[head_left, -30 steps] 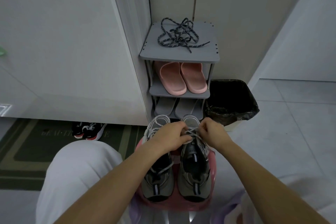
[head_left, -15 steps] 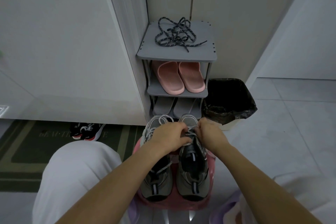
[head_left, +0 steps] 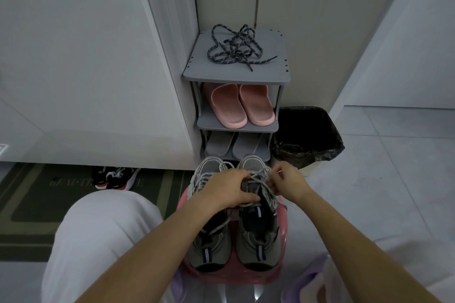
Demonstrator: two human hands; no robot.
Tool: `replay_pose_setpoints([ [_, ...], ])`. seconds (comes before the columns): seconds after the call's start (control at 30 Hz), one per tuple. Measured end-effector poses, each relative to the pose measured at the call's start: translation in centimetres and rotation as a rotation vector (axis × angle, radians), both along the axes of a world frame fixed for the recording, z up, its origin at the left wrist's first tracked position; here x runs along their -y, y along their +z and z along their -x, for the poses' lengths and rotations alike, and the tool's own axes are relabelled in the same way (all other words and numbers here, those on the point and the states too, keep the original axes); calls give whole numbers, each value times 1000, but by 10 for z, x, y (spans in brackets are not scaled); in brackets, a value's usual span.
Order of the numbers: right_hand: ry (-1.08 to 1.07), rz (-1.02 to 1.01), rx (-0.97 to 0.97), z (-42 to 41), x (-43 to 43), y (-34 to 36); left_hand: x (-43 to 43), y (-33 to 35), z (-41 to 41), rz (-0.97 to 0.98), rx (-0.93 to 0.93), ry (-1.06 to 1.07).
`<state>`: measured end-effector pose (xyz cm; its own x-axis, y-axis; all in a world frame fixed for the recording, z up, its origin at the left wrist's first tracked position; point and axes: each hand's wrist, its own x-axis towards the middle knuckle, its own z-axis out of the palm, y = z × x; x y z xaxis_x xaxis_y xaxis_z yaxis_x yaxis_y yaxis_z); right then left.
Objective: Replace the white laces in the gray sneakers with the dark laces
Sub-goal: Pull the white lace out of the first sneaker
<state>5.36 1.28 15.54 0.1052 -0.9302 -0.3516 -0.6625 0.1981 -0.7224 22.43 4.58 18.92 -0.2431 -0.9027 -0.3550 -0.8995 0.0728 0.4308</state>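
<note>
Two gray sneakers (head_left: 209,243) stand on a pink stool (head_left: 283,219) between the person's knees, toes pointing away. Both hands are at the right sneaker (head_left: 258,233). The left hand (head_left: 229,187) curls over the tongue and grips the white lace (head_left: 257,176). The right hand (head_left: 288,183) pinches a strand, wrist raised. It seems best to steady the shoe and loosen one crossing at a time. The dark laces (head_left: 236,49) lie tangled on top of the shelf (head_left: 234,77) beyond.

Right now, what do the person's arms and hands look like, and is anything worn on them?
The left hand and the right hand are bare: no gloves, no rings or watch that I can see. Both forearms are bare too, with no sleeve in view. A white trouser leg covers the left knee, and lilac fabric shows beneath the right arm.
</note>
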Motion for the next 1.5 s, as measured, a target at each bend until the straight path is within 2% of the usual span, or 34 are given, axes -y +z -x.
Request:
replay_pose_setpoints([
  [0.17,100,54,-71,-2,-4,-3,0,-1,-1,-16,-50,42],
  [0.23,76,98,-119,-3,-5,-4,-1,-2,-2,-21,-68,55],
  [0.3,-43,96,-14,-3,-5,-7,-2,-2,-3,-24,-82,65],
  [0.37,-151,6,130,-2,-4,-8,-2,-2,-3,-32,-92,75],
  [0.43,-146,-68,164,-1,-4,-7,-2,-3,-4,-38,-103,83],
  [0.57,-10,-33,19,-2,-5,-6,-2,-4,-4,-42,-126,95],
  [0.63,-23,10,-10,-3,-5,-7,-2,-5,-5,-47,-129,98],
  [0.73,-193,-42,219,-2,-4,-3,-3,-6,-6,-38,-114,89],
  [0.83,-194,-111,276,0,-3,1,-3,-7,-6,-4,-71,59],
  [1.0,22,-32,-25,-1,-6,-2,-3,-10,-6,6,-56,65],
  [1.03,7,-12,-12,-2,-6,-2,-3,-10,-5,6,-52,69],
  [1.13,-210,-48,220,-2,-4,-1,-3,-11,-4,3,-46,71],
  [1.2,-276,-64,265,-2,-4,-1,-3,-11,-5,-5,-51,71],
  [1.27,-196,-74,209,-3,-5,-4,-3,-12,-5,-6,-54,74],
  [1.4,22,25,-64,-6,-8,-7,-3,-13,-5,1,-59,80],
  [1.47,12,68,-86,-7,-8,-8,-3,-14,-6,1,-60,86],
  [1.5,-48,63,-24,-6,-7,-8,-3,-14,-5,0,-59,86],
])
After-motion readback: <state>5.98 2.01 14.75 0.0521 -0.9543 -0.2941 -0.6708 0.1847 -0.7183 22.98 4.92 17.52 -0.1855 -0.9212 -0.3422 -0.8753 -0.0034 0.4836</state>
